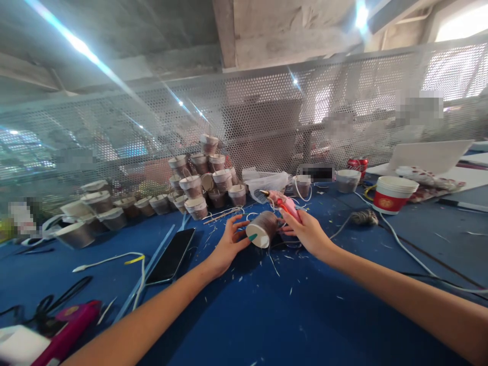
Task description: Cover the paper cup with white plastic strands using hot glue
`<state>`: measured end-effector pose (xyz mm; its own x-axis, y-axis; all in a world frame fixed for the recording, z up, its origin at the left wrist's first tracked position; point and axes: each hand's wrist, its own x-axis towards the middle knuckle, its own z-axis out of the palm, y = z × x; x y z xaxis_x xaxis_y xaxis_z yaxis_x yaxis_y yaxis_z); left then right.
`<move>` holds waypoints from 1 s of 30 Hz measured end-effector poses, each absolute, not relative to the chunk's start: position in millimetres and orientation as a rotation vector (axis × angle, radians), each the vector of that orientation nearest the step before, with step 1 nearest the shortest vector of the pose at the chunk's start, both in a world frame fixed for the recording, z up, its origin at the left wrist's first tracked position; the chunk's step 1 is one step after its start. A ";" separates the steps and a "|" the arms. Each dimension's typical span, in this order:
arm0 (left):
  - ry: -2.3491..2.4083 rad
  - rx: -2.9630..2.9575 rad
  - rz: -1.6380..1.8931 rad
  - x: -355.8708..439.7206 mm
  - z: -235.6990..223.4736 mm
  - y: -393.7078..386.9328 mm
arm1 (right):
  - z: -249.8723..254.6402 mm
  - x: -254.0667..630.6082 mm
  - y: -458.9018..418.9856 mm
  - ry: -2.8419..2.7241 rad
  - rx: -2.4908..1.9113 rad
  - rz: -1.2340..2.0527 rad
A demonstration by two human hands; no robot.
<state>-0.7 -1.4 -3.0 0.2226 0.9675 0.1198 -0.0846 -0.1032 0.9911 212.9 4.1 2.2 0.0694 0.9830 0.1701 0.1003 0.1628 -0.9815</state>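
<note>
**Glue gun [293,207] gripped above a tipped small bucket [263,230]**

The small bucket is laid on its side on the blue desk [244,325], between the two hands, with its pale base turned toward the wearer. A green patch [252,237] and a white patch [264,241] can be seen on that base; what they are made of cannot be told.

The pink glue gun is held by the right hand [314,236], whose fingers are clamped on its handle, and the nozzle is pointed to the left, above the bucket's far side. The lower fingers of that hand are placed close to the bucket's wall; whether it is touched by them cannot be told. The fingers of the left hand [229,241] are spread and curved at the bucket's other side, and firm contact cannot be made out.

For good work here, the bucket is best steadied by the left hand before any glue is pressed out, since a round wall is easily rolled. The left fingers should be placed well away from the hot nozzle, and the tip should be brought near the chosen spot so that a small, neat dab is left. Loose shreds [273,262] on the desk are best avoided, as they could be caught in wet glue. The phone [171,256] and the piled buckets [190,185] should be left clear of the nozzle.
</note>
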 end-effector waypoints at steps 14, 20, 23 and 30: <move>0.936 1.773 1.091 -5.3 -11.6 -0.8 | 23.4 204.8 -17.0 -1.147 -0.819 1.386; 0.950 1.649 1.121 -4.5 -8.2 -0.6 | 21.0 204.5 -15.4 -1.093 -0.875 1.377; 0.966 1.545 1.228 -3.5 -8.8 1.4 | 18.2 203.3 -14.5 -1.058 -0.948 1.373; 0.935 1.526 1.230 -1.5 -7.9 0.2 | 11.2 199.2 -18.7 -1.190 -0.907 1.392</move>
<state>-1.5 0.2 -7.9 0.2076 0.9408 0.2681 0.0064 -0.2754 0.9613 199.2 -18.7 11.2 -0.1691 0.9825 0.0780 -0.2300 0.0377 -0.9725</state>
